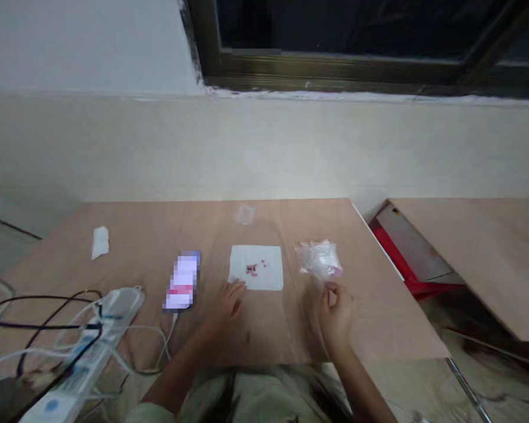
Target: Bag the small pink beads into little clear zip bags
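A white sheet of paper (270, 277) lies on the table with several small red pieces (251, 269) on it. My left hand (229, 306) rests at the paper's lower left corner, fingers stretched out and touching its edge. To the right of the paper is a loose pile of clear plastic bags (320, 258) with a bit of pink at its lower right. Just below this pile, my right hand (337, 314) has thumb and forefinger pinched together. Whatever lies between those fingertips is too small to make out.
A lit phone (183, 282) with a white cable lies left of the paper. Farther left are a power strip (110, 329) and tangled cables. A white scrap (100, 242) and a small clear bag (245, 215) lie farther back. A second table (480, 247) stands right, beyond a gap.
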`<state>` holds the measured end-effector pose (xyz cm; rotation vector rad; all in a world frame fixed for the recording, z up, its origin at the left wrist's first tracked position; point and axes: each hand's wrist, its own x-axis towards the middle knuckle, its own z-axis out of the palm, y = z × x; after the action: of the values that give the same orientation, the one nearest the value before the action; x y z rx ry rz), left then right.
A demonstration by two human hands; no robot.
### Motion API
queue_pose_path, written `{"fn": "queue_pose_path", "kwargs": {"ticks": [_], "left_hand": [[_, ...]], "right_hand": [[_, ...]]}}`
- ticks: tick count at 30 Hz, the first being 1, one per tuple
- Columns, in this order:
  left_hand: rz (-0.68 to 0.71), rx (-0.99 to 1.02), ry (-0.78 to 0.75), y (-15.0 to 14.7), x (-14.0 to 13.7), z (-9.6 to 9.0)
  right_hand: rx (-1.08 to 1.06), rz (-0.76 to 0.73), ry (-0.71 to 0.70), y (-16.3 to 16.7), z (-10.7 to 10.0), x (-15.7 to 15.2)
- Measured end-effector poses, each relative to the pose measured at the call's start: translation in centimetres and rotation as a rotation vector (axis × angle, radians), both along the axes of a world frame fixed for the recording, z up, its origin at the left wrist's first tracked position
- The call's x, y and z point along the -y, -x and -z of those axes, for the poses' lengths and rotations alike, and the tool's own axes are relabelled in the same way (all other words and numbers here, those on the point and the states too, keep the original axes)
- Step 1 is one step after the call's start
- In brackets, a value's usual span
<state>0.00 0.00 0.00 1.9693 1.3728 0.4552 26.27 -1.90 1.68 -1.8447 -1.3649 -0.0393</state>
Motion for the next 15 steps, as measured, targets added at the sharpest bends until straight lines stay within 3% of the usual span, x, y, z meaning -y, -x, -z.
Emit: {"fn": "queue_pose_path", "kwargs": {"ticks": [3, 6, 11, 15], "left_hand": [[0.007, 0.116, 0.054, -1.1, -0.5, -2.5], [-0.026, 0.290, 0.154, -2.3, -0.7, -3.9], [-0.153, 0.625, 0.365, -3.6, -0.6, -3.6], [-0.200, 0.687, 0.389, -3.7, -0.9, -3.7]], "right_hand": [[0.018, -0.133, 0.005, 2.6, 0.1, 0.1], [0.004, -0.231, 0.038, 4.7, 0.3, 0.5], [-0.006, -0.380, 0.079, 6.3, 0.7, 1.8], [0.005, -0.498, 0.107, 6.5, 0.9, 2.2]]}}
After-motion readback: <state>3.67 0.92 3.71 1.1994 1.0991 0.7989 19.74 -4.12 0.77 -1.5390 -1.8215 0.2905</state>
